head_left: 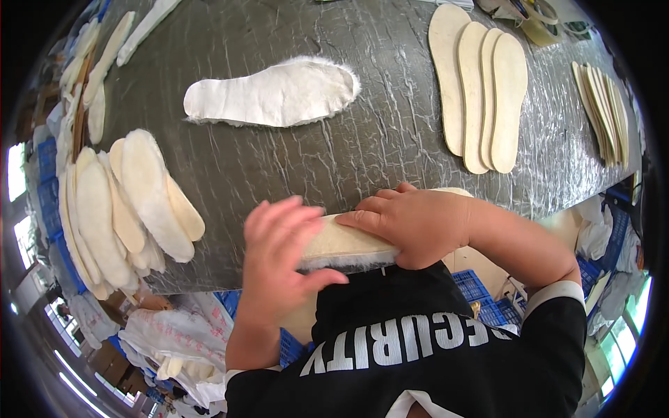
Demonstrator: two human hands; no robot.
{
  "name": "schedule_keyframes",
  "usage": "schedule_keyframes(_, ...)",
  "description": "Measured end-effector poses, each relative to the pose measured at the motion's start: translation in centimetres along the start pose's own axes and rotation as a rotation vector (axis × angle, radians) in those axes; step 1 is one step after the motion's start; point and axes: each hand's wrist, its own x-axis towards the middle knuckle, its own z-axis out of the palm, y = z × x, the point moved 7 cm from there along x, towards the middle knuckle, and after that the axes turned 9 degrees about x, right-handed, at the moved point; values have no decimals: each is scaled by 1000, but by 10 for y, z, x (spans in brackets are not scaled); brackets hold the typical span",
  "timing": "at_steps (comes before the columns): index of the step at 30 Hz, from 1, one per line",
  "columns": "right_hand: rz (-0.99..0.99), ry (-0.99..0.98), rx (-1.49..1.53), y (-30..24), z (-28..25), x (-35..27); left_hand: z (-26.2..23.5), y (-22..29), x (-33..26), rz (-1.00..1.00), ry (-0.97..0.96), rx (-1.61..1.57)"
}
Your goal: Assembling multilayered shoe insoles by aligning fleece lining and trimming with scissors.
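Dark, creased sheeting covers the counter point(279, 164), with blue crates point(474, 287) beyond its lower edge. At lower centre, close to the counter's near edge, the cream insole point(345, 240) points left and right, its long axis climbing slightly rightward. Its left end is hidden behind the left hand point(279, 254), which is blurred and open with fingers spread; the right hand point(421, 223) grips across it, covering much of its right half. A white fleece piece point(272, 96) lies at upper centre, fanned insoles point(509, 104) at upper right, a fluffy pile point(97, 202) at left. The held insole looks smooth on top, white fur fringing its lower edge.
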Motion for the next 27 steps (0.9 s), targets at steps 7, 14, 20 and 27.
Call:
schedule_keyframes(7,54,-22,99,1,0,4,28,8,-4,93,-50,-64)
schedule_keyframes(14,18,451,-308,-12,-2,3,31,14,-18,135,346,219)
schedule_keyframes(20,4,662,-405,5,13,3,66,-4,-25,41,120,71)
schedule_keyframes(27,4,747,-214,9,5,-2,67,1,-23,146,154,122)
